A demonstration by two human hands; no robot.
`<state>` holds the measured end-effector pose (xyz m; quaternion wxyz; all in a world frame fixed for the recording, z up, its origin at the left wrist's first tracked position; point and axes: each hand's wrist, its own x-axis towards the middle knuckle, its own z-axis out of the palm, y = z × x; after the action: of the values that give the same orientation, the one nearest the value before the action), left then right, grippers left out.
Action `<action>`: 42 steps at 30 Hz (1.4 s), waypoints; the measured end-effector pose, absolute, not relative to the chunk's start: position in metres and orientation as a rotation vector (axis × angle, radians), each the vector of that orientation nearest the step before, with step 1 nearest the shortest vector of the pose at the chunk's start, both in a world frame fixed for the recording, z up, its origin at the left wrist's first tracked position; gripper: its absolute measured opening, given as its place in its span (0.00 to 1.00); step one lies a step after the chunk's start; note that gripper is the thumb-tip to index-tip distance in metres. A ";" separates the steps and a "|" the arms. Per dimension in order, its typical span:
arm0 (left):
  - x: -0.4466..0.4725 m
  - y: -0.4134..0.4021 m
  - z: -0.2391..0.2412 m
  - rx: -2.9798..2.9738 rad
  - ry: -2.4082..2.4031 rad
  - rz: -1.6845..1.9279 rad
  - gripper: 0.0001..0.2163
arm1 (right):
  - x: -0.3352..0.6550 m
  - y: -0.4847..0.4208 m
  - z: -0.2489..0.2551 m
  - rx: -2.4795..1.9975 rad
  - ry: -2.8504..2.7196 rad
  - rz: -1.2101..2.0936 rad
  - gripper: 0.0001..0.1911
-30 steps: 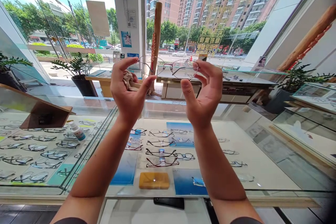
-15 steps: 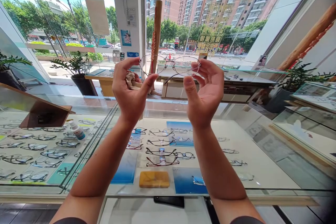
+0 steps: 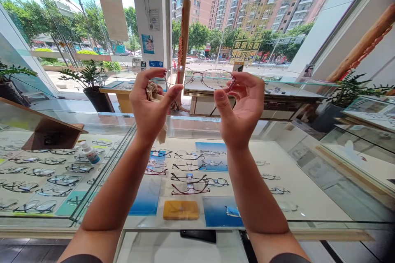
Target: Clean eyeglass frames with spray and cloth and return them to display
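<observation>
Eyeglasses: We held a pair of thin-rimmed eyeglasses (image 3: 197,73) in the air between both hands, lenses toward the shop window, apparently so that daylight came through them.
Left hand: Our left hand (image 3: 150,109) gripped the frame's left end at the index fingertip, thumb spread below; we could not tell whether that thumb pressed the rim.
Cloth: A crumpled beige cloth (image 3: 153,91) sat tucked in the same palm, probably to leave the fingertips free, with a loose end hanging below the hand.
Right hand: Our right hand (image 3: 242,111) held the opposite end near the hinge, thumb at the lower rim, its contact unclear; holding by the ends likely kept skin off the lenses.
Display case: Below our wrists stretched a glass display case (image 3: 311,201), where spectacle frames (image 3: 189,178) lay in rows, presumably for viewing from above.
Near edge: An amber rectangular block (image 3: 180,210) lay near the front, beside a blue card (image 3: 214,215); a dark phone-like slab (image 3: 198,236) rested lower, partly hidden.
Left side: A white bottle (image 3: 89,153) with a blue label stood beside a wooden stand (image 3: 54,133).
</observation>
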<state>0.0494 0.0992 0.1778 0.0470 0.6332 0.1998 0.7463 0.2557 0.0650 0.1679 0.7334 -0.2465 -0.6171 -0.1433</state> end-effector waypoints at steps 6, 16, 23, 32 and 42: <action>0.046 0.110 0.178 1.938 0.575 2.232 0.22 | 0.255 0.059 0.169 -0.587 -1.345 -0.400 0.19; 0.048 0.114 0.173 2.038 0.698 2.337 0.21 | 0.254 0.056 0.171 -0.691 -1.354 -0.437 0.21; 0.057 0.106 0.168 1.948 0.658 2.507 0.24 | 0.257 0.054 0.171 -0.755 -1.356 -0.452 0.22; 0.058 0.099 0.167 1.930 0.717 2.455 0.25 | 0.258 0.061 0.167 -0.708 -1.362 -0.434 0.23; 0.061 0.101 0.171 1.956 0.744 2.450 0.26 | 0.249 0.056 0.168 -0.671 -1.291 -0.555 0.22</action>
<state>0.0609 0.1006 0.1710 -0.0405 0.6065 0.2308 0.7597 0.2494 0.0559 0.1681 0.7120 -0.3025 -0.5821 -0.2505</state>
